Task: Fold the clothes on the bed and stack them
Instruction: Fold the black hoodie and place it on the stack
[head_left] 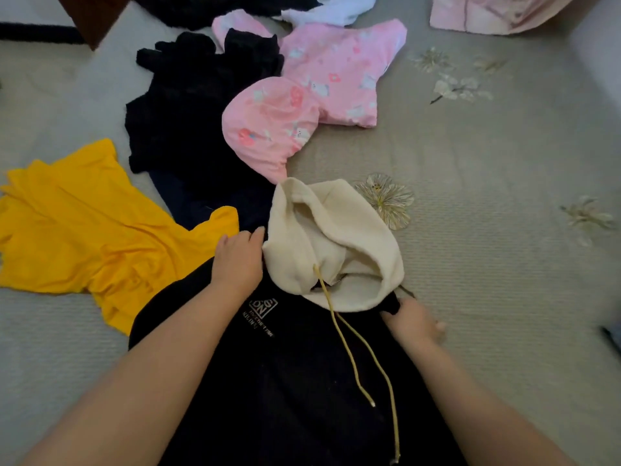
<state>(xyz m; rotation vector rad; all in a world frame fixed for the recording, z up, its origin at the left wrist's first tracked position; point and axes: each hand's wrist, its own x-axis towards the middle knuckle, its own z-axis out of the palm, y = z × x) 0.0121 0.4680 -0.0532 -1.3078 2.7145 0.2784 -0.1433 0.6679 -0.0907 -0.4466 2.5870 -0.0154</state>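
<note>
A black hoodie [289,381] lies spread in front of me, its cream hood [339,243] pointing away and two yellowish drawstrings [356,361] trailing over the chest. My left hand [237,260] rests on the hoodie's left shoulder with its fingers laid flat. At the right shoulder, my right hand [415,322] pinches the black fabric beside the hood. A yellow t-shirt [84,230] lies crumpled to the left. Beyond it sit black garments [188,122] and a pink patterned garment [302,105].
The bed cover [487,264] is grey-beige with embroidered flowers and stretches bare to the right. A white garment [332,8] and another pink item [494,13] lie at the far edge. A dark wooden piece [90,15] stands at the top left.
</note>
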